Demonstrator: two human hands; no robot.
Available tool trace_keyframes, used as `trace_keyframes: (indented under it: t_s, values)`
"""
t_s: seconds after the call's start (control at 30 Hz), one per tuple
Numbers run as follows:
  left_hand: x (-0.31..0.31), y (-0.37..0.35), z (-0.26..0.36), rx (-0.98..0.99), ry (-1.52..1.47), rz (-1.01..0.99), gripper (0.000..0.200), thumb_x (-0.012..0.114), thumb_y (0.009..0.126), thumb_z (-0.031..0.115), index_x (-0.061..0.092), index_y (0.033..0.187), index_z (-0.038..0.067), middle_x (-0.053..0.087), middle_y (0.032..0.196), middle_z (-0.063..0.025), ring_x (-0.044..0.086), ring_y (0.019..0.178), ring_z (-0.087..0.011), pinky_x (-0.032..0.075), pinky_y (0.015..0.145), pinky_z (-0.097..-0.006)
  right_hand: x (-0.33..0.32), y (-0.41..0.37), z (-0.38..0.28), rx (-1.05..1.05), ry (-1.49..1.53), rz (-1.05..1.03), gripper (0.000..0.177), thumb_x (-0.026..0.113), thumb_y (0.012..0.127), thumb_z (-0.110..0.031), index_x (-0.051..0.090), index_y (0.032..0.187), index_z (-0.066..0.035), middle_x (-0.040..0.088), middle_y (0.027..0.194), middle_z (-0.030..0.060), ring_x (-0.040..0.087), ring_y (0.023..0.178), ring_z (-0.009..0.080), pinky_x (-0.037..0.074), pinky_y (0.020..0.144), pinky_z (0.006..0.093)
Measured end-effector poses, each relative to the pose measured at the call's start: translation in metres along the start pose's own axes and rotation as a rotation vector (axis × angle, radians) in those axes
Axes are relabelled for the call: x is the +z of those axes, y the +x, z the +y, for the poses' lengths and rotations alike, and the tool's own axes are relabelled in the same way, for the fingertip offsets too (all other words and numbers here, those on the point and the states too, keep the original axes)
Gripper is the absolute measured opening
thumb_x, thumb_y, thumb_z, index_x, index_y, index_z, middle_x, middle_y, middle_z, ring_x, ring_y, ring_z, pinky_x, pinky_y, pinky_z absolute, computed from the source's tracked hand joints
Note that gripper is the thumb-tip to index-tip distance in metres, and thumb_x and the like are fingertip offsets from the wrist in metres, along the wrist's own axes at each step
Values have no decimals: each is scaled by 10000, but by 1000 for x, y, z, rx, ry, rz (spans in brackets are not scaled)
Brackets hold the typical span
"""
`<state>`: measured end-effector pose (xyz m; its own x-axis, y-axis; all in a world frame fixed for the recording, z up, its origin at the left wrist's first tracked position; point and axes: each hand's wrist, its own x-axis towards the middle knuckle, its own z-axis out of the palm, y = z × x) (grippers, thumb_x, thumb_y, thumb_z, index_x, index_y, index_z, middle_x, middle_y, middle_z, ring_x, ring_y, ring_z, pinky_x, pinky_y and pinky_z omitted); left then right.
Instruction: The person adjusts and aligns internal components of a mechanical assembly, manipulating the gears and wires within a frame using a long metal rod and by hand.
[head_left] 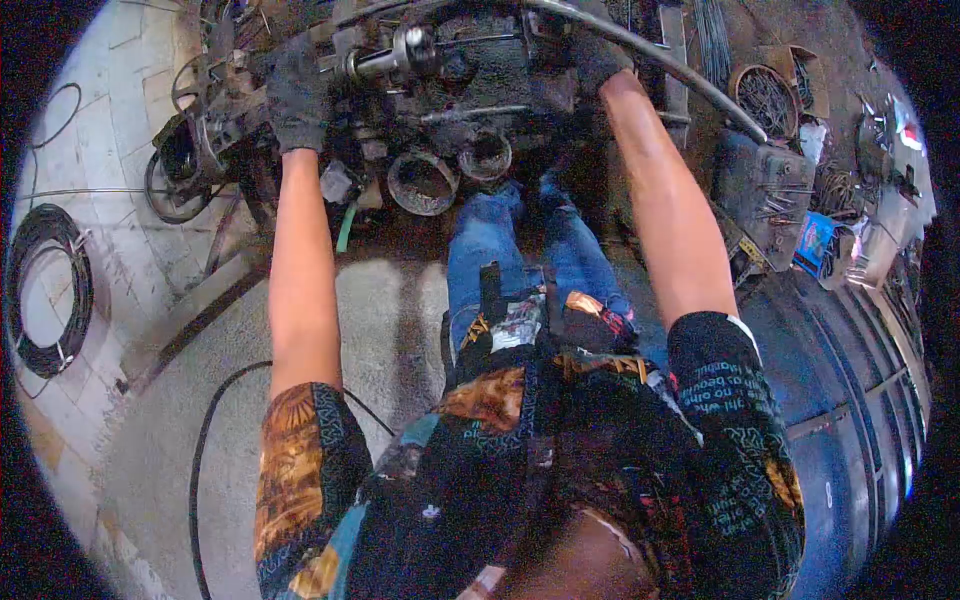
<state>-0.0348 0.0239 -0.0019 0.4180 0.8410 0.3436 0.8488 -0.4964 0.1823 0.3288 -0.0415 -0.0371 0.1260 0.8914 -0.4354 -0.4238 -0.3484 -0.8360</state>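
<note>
1. The big dark machine (pixel 475 85) is at the top of the view, in front of the person's legs (pixel 485 240).
2. The left hand (pixel 297 100), in a dark glove, is on the left part of the machine. I cannot tell how wide its fingers are or if it grips.
3. The right hand (pixel 603 66), also dark, reaches to the right part. It is too dark to tell if it holds anything.
4. A shiny round metal part (pixel 415 46) sticks up between the hands.
5. Two round openings, one big (pixel 422 184) and one small (pixel 485 157), face up on the near side. I cannot tell what is in them.
6. To the right, a round tub (pixel 738 80) holds lots of thin dark bits.
7. A brown box (pixel 818 90) sits just beside it, with dark things inside.
8. Nearer, a metal tray (pixel 738 185) holds thin rods, near a blue packet (pixel 815 244).
9. A black coil (pixel 77 325) lies far left.
</note>
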Motion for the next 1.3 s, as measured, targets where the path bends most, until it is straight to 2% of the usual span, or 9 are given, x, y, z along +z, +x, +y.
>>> trace_keyframes:
  t_s: [0.33,0.6,0.63,0.7,1.03,1.1,1.13,1.2,1.3]
  values:
    - [24,-16,-36,58,336,-99,356,498,900,218,565,1209,56,554,1235,-198,518,1153,-341,384,1006,-414,0,-21,-16,-43,52,20,317,446,916,-289,523,639,-154,456,533,-30,408,425,93,325,392,259]
    - [-55,-170,20,-780,145,228,486,423,970,322,474,1284,-45,507,1294,-261,456,1227,-394,344,1043,-433,18,-45,-24,-74,84,18,310,445,920,-282,528,652,-152,467,549,-31,416,434,92,328,395,260]
    - [-26,-233,-20,-461,714,-242,575,463,937,390,460,1280,-72,497,1295,-283,466,1209,-423,355,1032,-449,20,-44,-22,-74,87,20,309,444,921,-281,528,654,-152,469,551,-31,417,435,92,328,395,260]
    - [-65,-193,84,-1214,144,-630,729,510,888,473,400,1323,-101,466,1333,-279,437,1244,-428,357,1032,-464,19,-42,-20,-73,87,27,307,444,922,-279,530,657,-151,472,555,-31,418,437,92,329,396,260]
    - [184,-485,-189,-868,145,-419,750,524,844,518,435,1332,-44,491,1314,-256,465,1221,-413,347,1040,-472,18,-17,7,-49,62,70,297,442,928,-271,536,674,-149,486,574,-32,428,449,92,332,401,260]
    - [187,-487,-200,-1062,-1292,-679,735,499,856,535,463,1316,-37,522,1285,-223,460,1233,-393,368,1026,-458,14,-14,14,-42,65,91,295,442,929,-269,537,677,-148,488,578,-32,430,451,92,333,402,261]
    - [168,-464,-183,-1057,-1299,-684,735,499,856,535,463,1316,-37,522,1285,-223,460,1233,-393,368,1026,-458,10,-16,17,-47,66,102,295,442,930,-268,538,679,-148,490,580,-33,431,452,92,333,402,261]
    - [81,-324,-72,-1510,-287,-865,620,438,922,490,505,1282,-10,547,1263,-178,487,1199,-364,399,991,-446,2,-10,23,-128,-21,63,292,442,942,-270,537,696,-146,485,593,-42,429,482,82,338,428,250]
    - [117,-369,-133,-1153,-262,-1053,598,501,909,496,508,1276,23,599,1170,-142,552,1065,-332,447,903,-427,-4,6,33,-304,-183,-20,287,443,967,-273,536,729,-142,474,619,-59,425,541,63,348,479,228]
